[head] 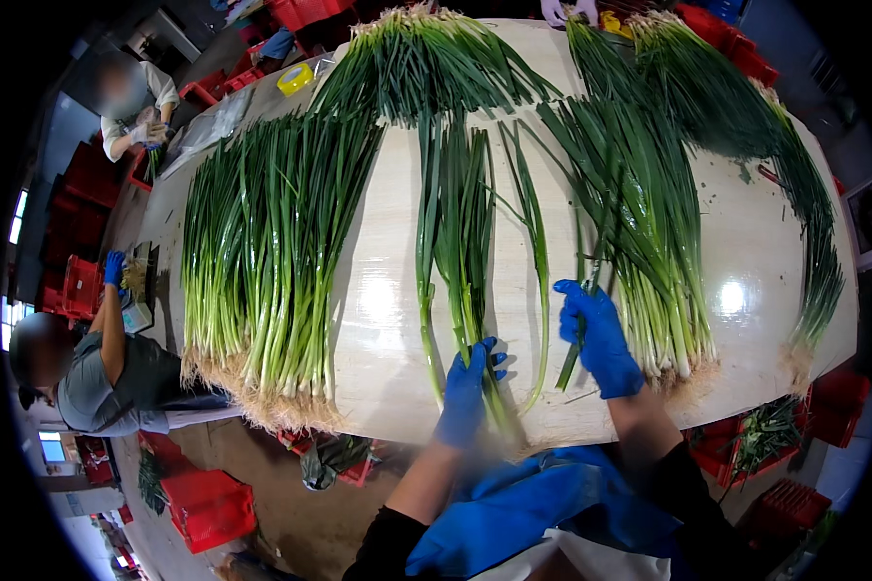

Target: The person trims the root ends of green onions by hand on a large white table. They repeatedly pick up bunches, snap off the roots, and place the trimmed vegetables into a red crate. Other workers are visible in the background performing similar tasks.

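Note:
My left hand (469, 388), in a blue glove, is closed around the lower stalks of a small bunch of spring onions (465, 240); its root end is blurred at the table's near edge. My right hand (597, 335), gloved alike, grips a few loose green leaves (570, 367) whose ends stick out below the fingers. Between the hands lies a single thin stalk (540, 283). Just beyond the right hand is a thick pile of spring onions (657, 254), roots toward me. To the left, a broad row of spring onions (269, 269) lies with its pale roots along the near side.
More spring onions (429, 62) lie across the far side of the pale table (378, 312). At left, one person (112, 378) reaches beside a scale (137, 317); another person (142, 109) handles a bunch. Red crates (211, 508) stand on the floor. Yellow tape (295, 78) sits upper left.

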A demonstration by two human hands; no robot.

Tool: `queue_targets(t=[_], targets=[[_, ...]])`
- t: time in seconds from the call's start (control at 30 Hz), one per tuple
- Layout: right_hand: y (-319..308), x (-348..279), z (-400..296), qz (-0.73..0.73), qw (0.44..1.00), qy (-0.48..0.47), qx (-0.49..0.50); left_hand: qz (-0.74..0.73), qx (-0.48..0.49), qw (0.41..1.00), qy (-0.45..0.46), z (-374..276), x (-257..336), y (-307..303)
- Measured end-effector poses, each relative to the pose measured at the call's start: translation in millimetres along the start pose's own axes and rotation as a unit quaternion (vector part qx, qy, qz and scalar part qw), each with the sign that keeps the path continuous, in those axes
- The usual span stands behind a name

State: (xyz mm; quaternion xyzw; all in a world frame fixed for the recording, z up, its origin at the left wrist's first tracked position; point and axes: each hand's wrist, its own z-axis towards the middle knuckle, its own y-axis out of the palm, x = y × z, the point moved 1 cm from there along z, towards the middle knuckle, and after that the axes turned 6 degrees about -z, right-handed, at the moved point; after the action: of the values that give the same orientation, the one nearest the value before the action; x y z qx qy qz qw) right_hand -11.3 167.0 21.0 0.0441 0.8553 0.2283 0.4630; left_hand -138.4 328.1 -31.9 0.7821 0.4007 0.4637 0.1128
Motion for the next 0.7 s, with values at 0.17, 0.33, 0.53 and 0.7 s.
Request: queue_targets(t=[0.17,0.33,0.53,0.7], targets=[[-55,30,35,-0.192,0.977,-0.058,0.067,-0.053,-0.053,0.997,-0.003,6,-8,0],[-31,82,47,-0.613,0.732,-0.226,0.195,-0.008,-0.059,0.998,-0.017,5,0,0],[-50,50,43,-0.228,0.972,0.039,0.042,-0.064,-0.093,0.993,-0.035,0,15,0],[-60,18,25,-0.191,0.981,0.008,-0.004,-0.079,-0.137,0.987,-0.022,-8,40,12]])
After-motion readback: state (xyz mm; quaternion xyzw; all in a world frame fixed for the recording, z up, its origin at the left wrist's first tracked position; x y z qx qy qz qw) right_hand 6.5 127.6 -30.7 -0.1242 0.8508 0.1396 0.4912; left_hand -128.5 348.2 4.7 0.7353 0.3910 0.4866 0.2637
